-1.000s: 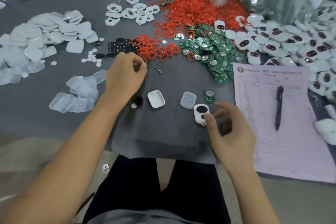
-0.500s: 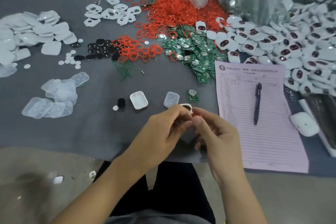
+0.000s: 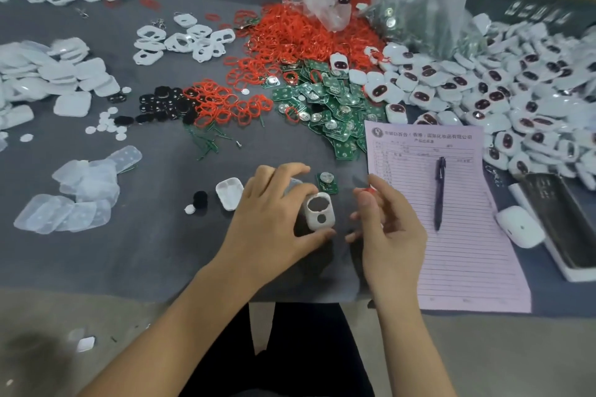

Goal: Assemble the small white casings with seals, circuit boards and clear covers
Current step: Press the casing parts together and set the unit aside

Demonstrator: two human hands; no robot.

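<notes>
A small white casing [image 3: 319, 211] with two openings lies on the grey mat, between the thumb and fingers of my left hand [image 3: 274, 219], which touches its edges. My right hand [image 3: 390, 229] hovers just right of it and pinches a red seal ring [image 3: 371, 191] between thumb and forefinger. A green circuit board [image 3: 327, 181] lies just behind the casing. A clear cover [image 3: 295, 184] is mostly hidden under my left fingers. A white back shell [image 3: 229, 193] lies to the left, beside a black pad [image 3: 200, 198] and a white disc [image 3: 189, 209].
Heaps surround the work spot: red seals [image 3: 290, 39], green boards [image 3: 332, 113], finished white units [image 3: 516, 97] at the right, clear covers [image 3: 74, 193] and white shells [image 3: 48, 74] at the left. A pink form [image 3: 467, 251] with a pen [image 3: 439, 190] lies right of my hands.
My hands have parted and moved forward. The casing, held up between both hands before, now lies on the mat at my left hand. My right hand keeps the red seal.
</notes>
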